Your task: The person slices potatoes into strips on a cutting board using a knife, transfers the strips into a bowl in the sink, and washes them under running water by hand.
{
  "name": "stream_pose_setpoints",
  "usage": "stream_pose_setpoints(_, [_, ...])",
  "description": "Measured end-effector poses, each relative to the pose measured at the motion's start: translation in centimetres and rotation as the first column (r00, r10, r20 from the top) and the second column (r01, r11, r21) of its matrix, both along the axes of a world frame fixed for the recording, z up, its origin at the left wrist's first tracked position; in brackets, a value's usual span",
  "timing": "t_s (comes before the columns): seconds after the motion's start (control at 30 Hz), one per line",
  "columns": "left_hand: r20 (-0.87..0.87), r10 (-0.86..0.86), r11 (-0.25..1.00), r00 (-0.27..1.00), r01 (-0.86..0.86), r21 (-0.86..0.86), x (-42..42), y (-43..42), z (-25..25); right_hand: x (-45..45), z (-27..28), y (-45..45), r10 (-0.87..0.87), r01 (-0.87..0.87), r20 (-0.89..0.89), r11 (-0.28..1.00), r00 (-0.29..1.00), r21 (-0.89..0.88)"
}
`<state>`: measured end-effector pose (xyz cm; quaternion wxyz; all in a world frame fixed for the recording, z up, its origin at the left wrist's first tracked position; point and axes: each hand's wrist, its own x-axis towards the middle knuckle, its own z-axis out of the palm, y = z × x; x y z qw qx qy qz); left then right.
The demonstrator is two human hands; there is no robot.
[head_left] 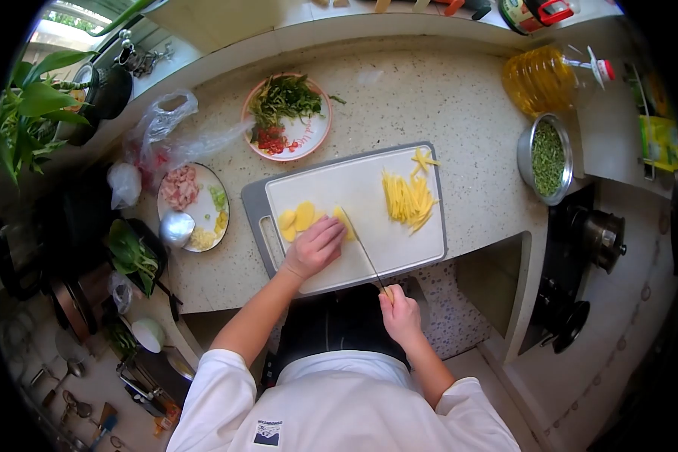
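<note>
My right hand (401,315) is closed round the handle of a kitchen knife (368,256). The blade rests over the white cutting board (369,169) with grey edges, its tip pointing away from me. My left hand (318,245) presses with bent fingers on yellow potato slices (342,224) right beside the blade; the fingers partly hide them. More potato slices (301,217) lie flat left of that hand. A pile of thin potato strips (408,200) sits on the board's right side.
Behind the board stands a plate (301,143) of chopped greens and red pepper. A smaller plate (203,197) at left holds diced meat and a spoon (177,228). On the right are a metal bowl (565,154) of chopped greens and an oil jug (539,79). Plastic bags (166,124) lie at left.
</note>
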<state>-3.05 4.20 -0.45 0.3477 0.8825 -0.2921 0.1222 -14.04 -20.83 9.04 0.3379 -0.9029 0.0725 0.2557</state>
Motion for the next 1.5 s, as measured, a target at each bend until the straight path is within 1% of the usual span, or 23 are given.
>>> stream_pose_setpoints(0.23, [-0.022,-0.004,1.0,1.0,0.004,-0.005,-0.1,0.1,0.0,0.0,0.2,0.2,0.051,-0.05,0.023,0.997,0.998,-0.055])
stream_pose_setpoints(0.33, [-0.034,-0.002,1.0,0.999,0.002,-0.005,-0.2,0.1,-0.2,0.6,0.7,0.7,0.087,-0.087,-0.003,0.989,0.996,-0.116])
stream_pose_setpoints(0.43, [-0.044,0.0,1.0,0.999,0.0,-0.008,-0.3,0.1,-0.6,0.4,0.4,1.1,0.093,-0.09,0.011,0.985,0.996,-0.147])
stream_pose_setpoints(0.53, [-0.039,0.002,1.0,0.999,-0.003,-0.007,-0.3,0.1,-0.5,0.9,-0.2,1.5,0.103,-0.107,-0.029,0.977,0.994,-0.185])
stream_pose_setpoints(0.63, [-0.043,-0.006,1.0,0.999,0.006,0.002,-0.3,0.1,-0.5,1.3,-0.7,1.7,0.077,-0.078,-0.009,0.987,0.997,-0.142])
stream_pose_setpoints(0.73, [-0.037,-0.002,1.0,0.999,0.002,0.009,-0.3,0.0,-0.4,0.5,-2.5,1.1,-0.047,0.046,0.049,0.999,0.998,0.013])
stream_pose_setpoints(0.83, [-0.022,-0.002,1.0,1.0,0.002,0.013,-0.2,0.0,-0.1,0.2,-3.0,0.0,-0.134,0.133,-0.002,0.979,0.991,0.154])
stream_pose_setpoints(0.97, [0.008,0.003,1.0,1.0,-0.003,0.0,-0.2,0.0,-0.2,0.4,-1.3,-0.5,-0.058,0.057,0.006,0.994,0.998,0.094])
stream_pose_setpoints(1.13, [-0.008,-0.01,1.0,1.0,0.01,-0.006,-0.4,0.2,-0.5,-0.1,-0.4,-0.6,0.044,-0.045,0.013,0.999,0.999,0.011])
stream_pose_setpoints(1.23, [-0.004,-0.011,1.0,1.0,0.011,-0.009,-0.4,0.1,-0.7,0.0,-0.2,-0.5,0.058,-0.058,0.007,0.998,0.998,-0.006])
stream_pose_setpoints(1.5, [-0.03,-0.002,1.0,1.0,0.001,-0.027,-0.3,0.2,-0.5,0.5,0.4,0.6,0.134,-0.129,0.025,0.98,0.991,-0.155])
